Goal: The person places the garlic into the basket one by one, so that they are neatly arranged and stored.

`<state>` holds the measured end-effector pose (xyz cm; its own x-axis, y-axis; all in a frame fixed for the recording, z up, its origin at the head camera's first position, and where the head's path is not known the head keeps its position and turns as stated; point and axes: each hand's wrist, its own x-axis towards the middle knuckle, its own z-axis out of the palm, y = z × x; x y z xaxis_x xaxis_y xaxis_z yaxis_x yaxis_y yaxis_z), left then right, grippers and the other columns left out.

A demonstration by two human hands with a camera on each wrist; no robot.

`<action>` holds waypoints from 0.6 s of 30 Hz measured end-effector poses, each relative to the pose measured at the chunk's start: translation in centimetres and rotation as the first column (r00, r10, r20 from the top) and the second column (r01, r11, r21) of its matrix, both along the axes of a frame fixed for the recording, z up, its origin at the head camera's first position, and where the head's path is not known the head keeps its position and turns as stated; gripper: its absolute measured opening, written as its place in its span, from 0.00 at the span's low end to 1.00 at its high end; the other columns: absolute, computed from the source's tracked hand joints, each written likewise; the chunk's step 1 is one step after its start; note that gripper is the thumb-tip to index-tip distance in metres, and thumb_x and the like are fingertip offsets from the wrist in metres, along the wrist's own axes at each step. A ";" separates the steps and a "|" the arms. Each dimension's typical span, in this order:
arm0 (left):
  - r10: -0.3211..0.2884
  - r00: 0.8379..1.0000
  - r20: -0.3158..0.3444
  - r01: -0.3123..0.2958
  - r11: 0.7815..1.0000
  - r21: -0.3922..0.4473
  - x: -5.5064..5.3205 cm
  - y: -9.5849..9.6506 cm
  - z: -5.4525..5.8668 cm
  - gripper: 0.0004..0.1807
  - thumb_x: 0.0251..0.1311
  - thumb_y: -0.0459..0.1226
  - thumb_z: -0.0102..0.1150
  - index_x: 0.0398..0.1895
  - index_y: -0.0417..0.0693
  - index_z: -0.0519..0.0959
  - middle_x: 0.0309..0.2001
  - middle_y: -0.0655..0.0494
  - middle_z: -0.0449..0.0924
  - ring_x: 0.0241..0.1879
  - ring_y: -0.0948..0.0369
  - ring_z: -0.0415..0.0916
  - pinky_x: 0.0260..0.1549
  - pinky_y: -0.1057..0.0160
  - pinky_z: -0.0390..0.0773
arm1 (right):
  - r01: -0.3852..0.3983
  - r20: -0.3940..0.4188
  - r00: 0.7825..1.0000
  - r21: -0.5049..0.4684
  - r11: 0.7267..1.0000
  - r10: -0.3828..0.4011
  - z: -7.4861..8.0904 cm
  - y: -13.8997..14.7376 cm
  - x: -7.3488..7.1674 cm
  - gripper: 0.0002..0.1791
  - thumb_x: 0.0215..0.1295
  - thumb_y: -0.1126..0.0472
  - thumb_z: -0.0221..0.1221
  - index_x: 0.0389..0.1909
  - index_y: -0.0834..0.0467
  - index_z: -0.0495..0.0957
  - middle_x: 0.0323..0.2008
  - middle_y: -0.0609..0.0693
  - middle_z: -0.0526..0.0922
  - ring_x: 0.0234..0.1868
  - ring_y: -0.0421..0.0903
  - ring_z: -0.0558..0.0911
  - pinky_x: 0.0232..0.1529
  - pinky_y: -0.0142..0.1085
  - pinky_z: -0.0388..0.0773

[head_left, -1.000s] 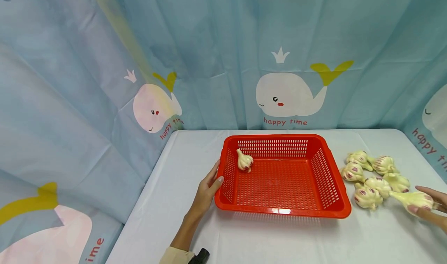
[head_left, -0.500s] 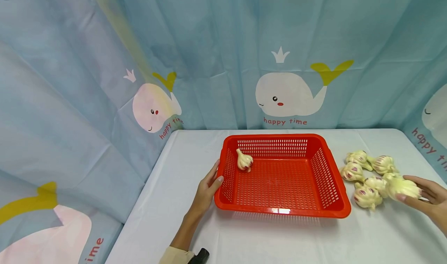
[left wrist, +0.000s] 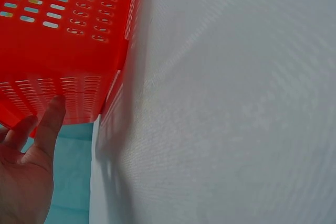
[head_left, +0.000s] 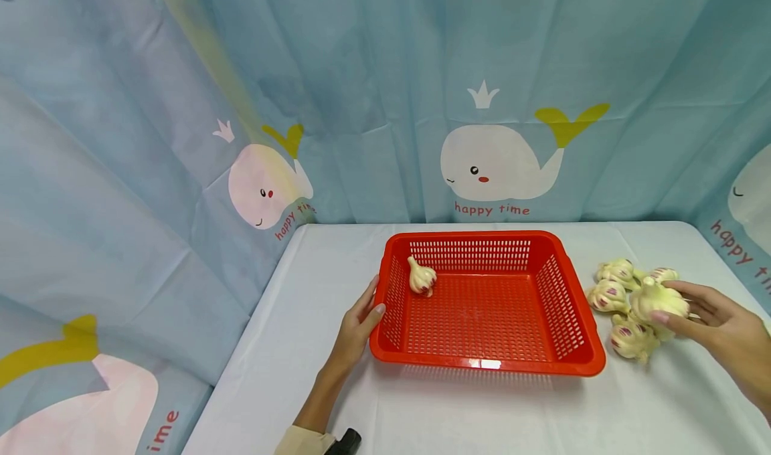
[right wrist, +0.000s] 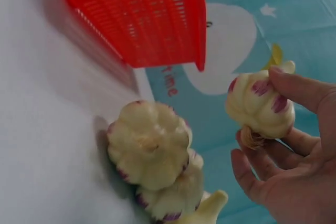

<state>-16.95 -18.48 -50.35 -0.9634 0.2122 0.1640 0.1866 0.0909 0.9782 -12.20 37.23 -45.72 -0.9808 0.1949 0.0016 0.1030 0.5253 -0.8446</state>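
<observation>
At the left side of a red plastic basket (head_left: 472,368), my left hand (head_left: 352,334) rests with its thumb at the rim. In the left wrist view, straight fingers (left wrist: 52,119) lie against the basket's outer wall. One garlic bulb (head_left: 423,279) with a short stem sits inside, at the back left. My right hand (head_left: 719,321) holds another garlic bulb (right wrist: 261,100) between thumb and fingers, over a group of bulbs right of the basket. Its purple-marked cloves and brown roots show in the right wrist view.
Several more garlic bulbs (head_left: 608,296) lie close together near the basket's right side, partly hidden by the held bulb. A white cloth (head_left: 452,415) covers the table. Blue curtains (head_left: 373,107) with whale prints stand behind and at both sides.
My right hand has carried its garlic bulb leftward and slightly up from the right edge, now over the other bulbs. The left hand and basket have stayed in place.
</observation>
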 end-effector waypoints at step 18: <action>-0.005 1.000 0.000 0.005 1.000 0.015 0.0 0.1 0.0 0.34 0.82 0.41 0.50 0.86 0.63 0.55 0.82 0.54 0.60 0.74 0.42 0.70 0.61 0.59 0.82 | -0.103 -0.165 0.981 -0.022 0.994 0.098 4.5 -3.9 -2.7 0.33 0.73 0.55 0.68 0.77 0.48 0.71 0.61 0.29 0.72 0.50 0.20 0.74 0.41 0.14 0.76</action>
<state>-16.93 -18.40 -50.39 -0.9623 0.2150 0.1668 0.1867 0.0753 0.9795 -14.89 33.33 -41.22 -0.9825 0.0975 0.1588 -0.0896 0.5000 -0.8614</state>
